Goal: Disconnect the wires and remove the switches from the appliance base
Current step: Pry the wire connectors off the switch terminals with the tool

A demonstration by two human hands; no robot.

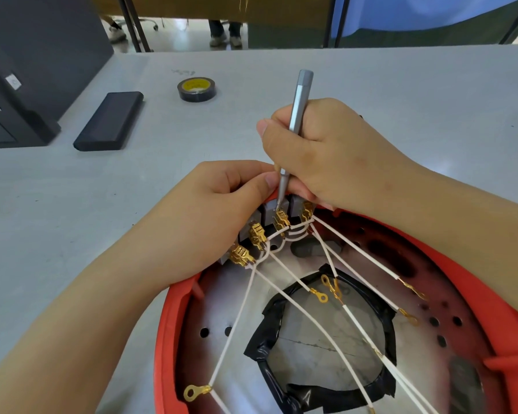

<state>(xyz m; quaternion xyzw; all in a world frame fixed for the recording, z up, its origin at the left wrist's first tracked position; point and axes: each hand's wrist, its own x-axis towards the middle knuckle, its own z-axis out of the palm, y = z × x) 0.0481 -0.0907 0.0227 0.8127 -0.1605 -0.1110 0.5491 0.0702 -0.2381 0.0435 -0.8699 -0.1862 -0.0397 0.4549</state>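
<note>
While the left hand [222,198] clamps the grey switches [274,209] against the far rim of the red appliance base [174,318], the right hand [320,153] is closed in a pen grip on a slim grey screwdriver [299,106]. The tool's long axis runs from upper right of centre down toward centre frame, and its tip meets the top of the third brass spade connector [281,219], counted from the left. That connector lies directly below the right hand and just right of the left thumb; the right hand is the nearer working hand.

Count: four brass connectors are visible on the switch row, all seated. The number of switch bodies cannot be told, since the hands cover part of the row. Six ring terminals [193,392] show on the white wires [240,318], all lying free inside the base. At upper left of the frame lie one tape roll [196,89] and one black case [109,121].
</note>
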